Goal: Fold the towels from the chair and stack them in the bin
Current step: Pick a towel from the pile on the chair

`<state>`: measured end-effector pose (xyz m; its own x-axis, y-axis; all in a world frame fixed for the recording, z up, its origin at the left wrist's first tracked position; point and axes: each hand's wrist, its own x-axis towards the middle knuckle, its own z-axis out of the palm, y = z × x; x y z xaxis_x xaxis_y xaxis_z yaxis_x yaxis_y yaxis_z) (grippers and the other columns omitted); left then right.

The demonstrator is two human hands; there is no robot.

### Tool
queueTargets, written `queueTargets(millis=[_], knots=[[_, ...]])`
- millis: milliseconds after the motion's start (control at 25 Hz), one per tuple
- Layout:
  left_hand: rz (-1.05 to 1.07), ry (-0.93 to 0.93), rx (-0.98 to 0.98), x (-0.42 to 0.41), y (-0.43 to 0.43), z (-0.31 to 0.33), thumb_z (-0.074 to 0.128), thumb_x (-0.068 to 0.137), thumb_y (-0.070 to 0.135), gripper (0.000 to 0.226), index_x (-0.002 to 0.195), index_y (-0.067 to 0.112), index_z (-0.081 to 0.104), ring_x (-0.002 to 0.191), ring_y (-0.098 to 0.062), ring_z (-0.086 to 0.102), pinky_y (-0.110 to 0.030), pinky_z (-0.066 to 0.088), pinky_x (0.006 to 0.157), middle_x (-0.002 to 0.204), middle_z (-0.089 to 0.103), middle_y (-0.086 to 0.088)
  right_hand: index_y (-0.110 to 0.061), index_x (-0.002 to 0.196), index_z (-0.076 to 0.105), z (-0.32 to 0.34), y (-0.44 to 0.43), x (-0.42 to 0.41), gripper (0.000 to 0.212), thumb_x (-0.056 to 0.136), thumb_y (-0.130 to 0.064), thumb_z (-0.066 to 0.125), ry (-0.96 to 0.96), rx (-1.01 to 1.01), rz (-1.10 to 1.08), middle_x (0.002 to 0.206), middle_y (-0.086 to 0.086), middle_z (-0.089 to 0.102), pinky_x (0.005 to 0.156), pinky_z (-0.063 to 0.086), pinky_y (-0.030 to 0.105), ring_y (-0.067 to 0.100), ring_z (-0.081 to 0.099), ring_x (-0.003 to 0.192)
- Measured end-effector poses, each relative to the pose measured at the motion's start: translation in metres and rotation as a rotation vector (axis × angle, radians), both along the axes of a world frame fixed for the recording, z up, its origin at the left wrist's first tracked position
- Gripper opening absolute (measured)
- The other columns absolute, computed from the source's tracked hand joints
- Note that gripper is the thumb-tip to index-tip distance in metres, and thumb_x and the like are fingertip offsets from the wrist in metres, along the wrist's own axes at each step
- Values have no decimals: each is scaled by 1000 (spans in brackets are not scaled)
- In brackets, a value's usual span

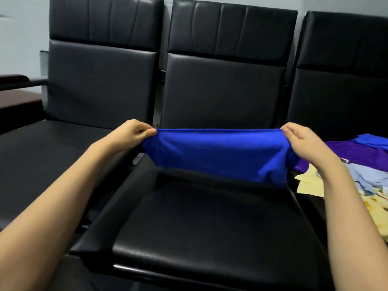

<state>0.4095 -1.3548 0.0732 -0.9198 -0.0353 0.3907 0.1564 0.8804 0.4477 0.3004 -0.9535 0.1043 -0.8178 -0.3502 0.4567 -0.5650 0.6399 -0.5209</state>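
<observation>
We're holding the blue towel [216,152] stretched wide in the air over the back half of the middle chair [199,227] seat, in front of its backrest. Our left grip [134,133] pinches one top corner between thumb and curled fingers, above the middle chair's left edge. Our right grip [302,141] pinches the opposite top corner the same way, above the middle chair's right edge. Top edge runs taut and roughly level between the two. Cloth hangs down from it; the bottom edge sags lower and bunches toward the middle chair's right side. Whether that bottom edge touches the seat we can't tell: it's very close, shadow right under it. Both forearms are bare and reach in over the middle chair's front corners.

On the seat right of the middle chair: a loose towel pile [357,171], unfolded. We see a purple towel [361,154] toward the back, a second blue one behind it, a light blue towel [361,181] and a pale yellow towel [308,183] nearer the front. Left of the middle chair stands another black chair [42,154], same build.
</observation>
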Motion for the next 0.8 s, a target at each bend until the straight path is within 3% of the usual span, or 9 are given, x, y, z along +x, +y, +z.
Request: queueTargets(millis=[160,320,400,480,560,600,680,720,800], knots=[[30,-43,110,-5,4,7,66,87,25,14,93,14,74,71,3,58,-19,45,69,77,68,7,-8,70,54,-2,-3,3,26,89,-25,62,-142,118,12,66,5,52,61,34,31,16,44,64],[188,-65,27,-16,7,4,70,84,27,19,97,14,75,91,-17,62,-33,49,81,91,67,-1,-24,78,62,-13,-2,-8,14,82,-14,70,-370,347,47,78,-3,65,82,43,36,20,61,84],[369,26,62,-22,10,1,69,84,31,21,99,18,75,96,-21,63,-30,46,79,97,70,-4,-31,89,68,-13,-7,-12,15,86,-17,64,-129,382,-162,88,-3,68,94,35,36,21,61,101],[485,319,252,-25,19,1,70,83,30,22,100,16,75,95,-20,62,-27,42,79,98,70,-4,-23,105,71,-16,-16,-9,21,90,-17,59,228,193,-396,100,7,70,92,29,34,26,58,108],[366,539,306,-27,19,-1,73,82,22,19,97,11,76,87,-15,59,-26,43,78,97,66,-4,-16,107,71,-19,-22,-3,24,90,-10,55,418,-38,-413,99,12,68,88,26,33,30,56,107],[273,513,287,-28,14,-3,75,79,20,15,92,11,77,82,-11,58,-27,44,77,94,66,-4,-16,105,72,-20,-21,-3,25,89,-8,54,442,-79,-377,97,9,68,88,25,32,29,55,106],[74,115,238,-23,1,-8,82,69,27,8,73,23,78,73,-4,59,-28,46,76,84,70,-4,-22,99,72,-23,-15,-7,24,87,-9,55,277,60,-325,90,-3,62,91,21,29,20,53,107],[-6,-183,181,-20,-3,-10,85,60,39,16,67,29,76,71,-4,60,-27,45,76,80,71,-4,-26,97,72,-25,-10,-9,24,86,-11,57,94,255,-292,88,-8,59,94,21,28,14,51,105],[-22,-776,-74,-14,1,-10,80,57,57,34,78,31,75,78,-9,58,-25,44,75,87,70,1,-26,99,70,-30,-1,-10,23,85,-10,61,-390,630,-123,90,-9,60,94,35,27,8,52,96]])
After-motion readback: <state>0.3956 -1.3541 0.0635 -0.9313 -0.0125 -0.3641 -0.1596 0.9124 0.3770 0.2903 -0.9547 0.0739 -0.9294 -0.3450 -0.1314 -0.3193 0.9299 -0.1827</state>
